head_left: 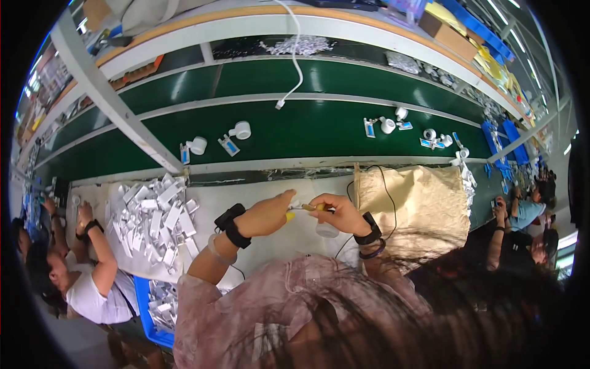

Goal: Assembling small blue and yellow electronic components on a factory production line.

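Observation:
Over the pale worktop, my left hand (267, 216) is closed at the fingertips around something small, mostly hidden by the fingers; a spot of yellow shows beneath them. Close to it on the right, my right hand (344, 215) pinches a small yellowish piece (320, 208) that points toward the left hand. A thin metallic bit shows between the hands, too small to name. Just under the right hand is a round white part (327, 230); I cannot tell whether it is held or resting on the worktop.
A heap of white rectangular parts (157, 218) lies left, above a blue bin (146, 307) of similar pieces. Tan cloth (412, 209) and a black cable lie right. Round white units (242, 130) sit on the green conveyor (283, 138). A white cable (299, 67) hangs ahead. Co-workers sit on both sides.

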